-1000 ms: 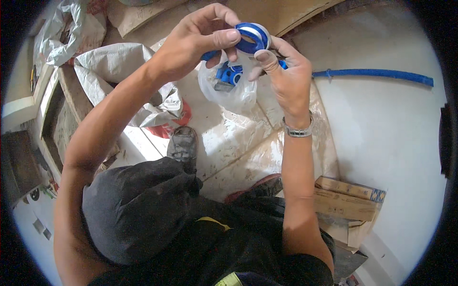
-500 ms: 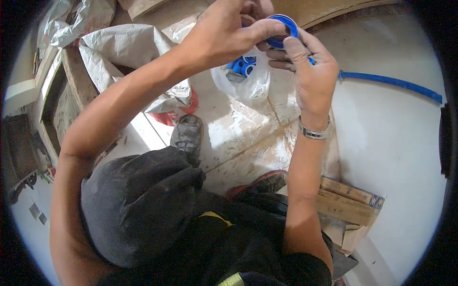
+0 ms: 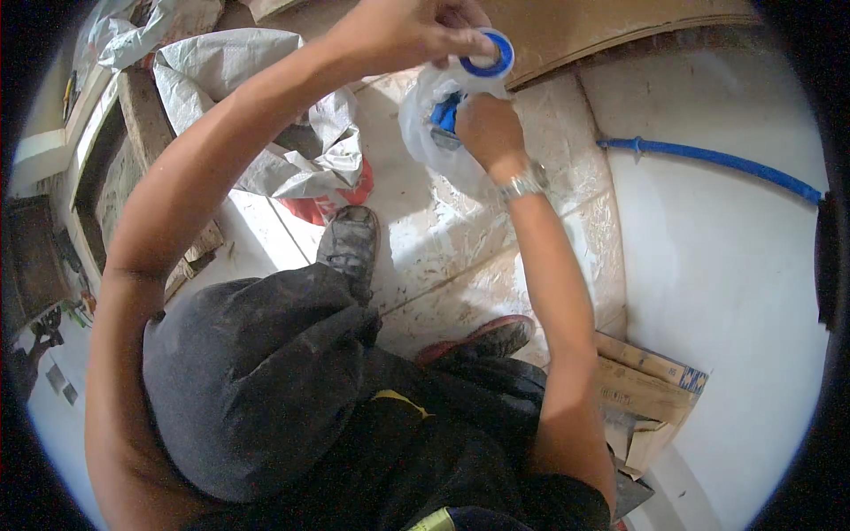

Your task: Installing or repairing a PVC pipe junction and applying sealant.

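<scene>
The blue-and-white tape roll [image 3: 487, 55] is pinched in the fingers of the left hand [image 3: 416, 31], raised above a clear plastic bag [image 3: 425, 124] holding blue fittings [image 3: 445, 115]. The right hand [image 3: 487, 131] is curled closed at the bag's mouth (whether it grips a fitting or the bag itself, I cannot tell). Judging by this, nothing looks wrapped yet. A blue pipe [image 3: 708, 161] lies well apart on the floor; crumpled sacks [image 3: 266, 97] crowd the left.
</scene>
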A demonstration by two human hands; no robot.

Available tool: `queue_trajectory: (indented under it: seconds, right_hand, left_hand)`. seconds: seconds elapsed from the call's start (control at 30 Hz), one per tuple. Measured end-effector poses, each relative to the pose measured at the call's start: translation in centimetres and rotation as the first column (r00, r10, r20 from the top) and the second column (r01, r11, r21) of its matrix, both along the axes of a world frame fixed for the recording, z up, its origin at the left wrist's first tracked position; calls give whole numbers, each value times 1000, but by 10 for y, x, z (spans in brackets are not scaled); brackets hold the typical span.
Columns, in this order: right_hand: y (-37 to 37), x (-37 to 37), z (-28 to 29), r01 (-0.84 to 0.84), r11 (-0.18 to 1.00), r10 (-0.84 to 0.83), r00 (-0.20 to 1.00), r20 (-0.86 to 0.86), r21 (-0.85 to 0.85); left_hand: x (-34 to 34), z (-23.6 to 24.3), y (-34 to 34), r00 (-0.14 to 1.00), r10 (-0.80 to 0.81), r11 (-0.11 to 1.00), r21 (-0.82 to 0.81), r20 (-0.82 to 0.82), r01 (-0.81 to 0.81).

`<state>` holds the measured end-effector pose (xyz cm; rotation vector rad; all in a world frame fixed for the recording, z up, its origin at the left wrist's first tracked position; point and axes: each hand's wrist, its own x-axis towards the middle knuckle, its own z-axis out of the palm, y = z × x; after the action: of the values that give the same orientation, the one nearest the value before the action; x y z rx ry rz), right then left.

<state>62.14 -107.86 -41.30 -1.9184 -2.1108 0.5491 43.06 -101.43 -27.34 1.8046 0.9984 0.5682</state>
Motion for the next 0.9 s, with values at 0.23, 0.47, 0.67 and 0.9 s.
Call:
queue_trajectory:
  seconds: [0.23,0.47,0.67,0.9]
  right_hand:
    - [18,1,-29,49,992,-60,994,91,114]
    - [-6,54,18,-8,990,-46,923,-383,-140]
    - [-34,65,91,-271,817,-527,4,-850,-508]
    - [-39,24,130,96,944,-328,392,-860,-317]
  left_hand:
    - [17,-40,-14,886,-60,931,295,-460,216]
    - [14,-46,-3,812,-20,937,272,-584,219]
    - [16,-16,-19,997,-66,996,-58,25,68]
    - [19,-31,-27,914,60,966,-253,400,48]
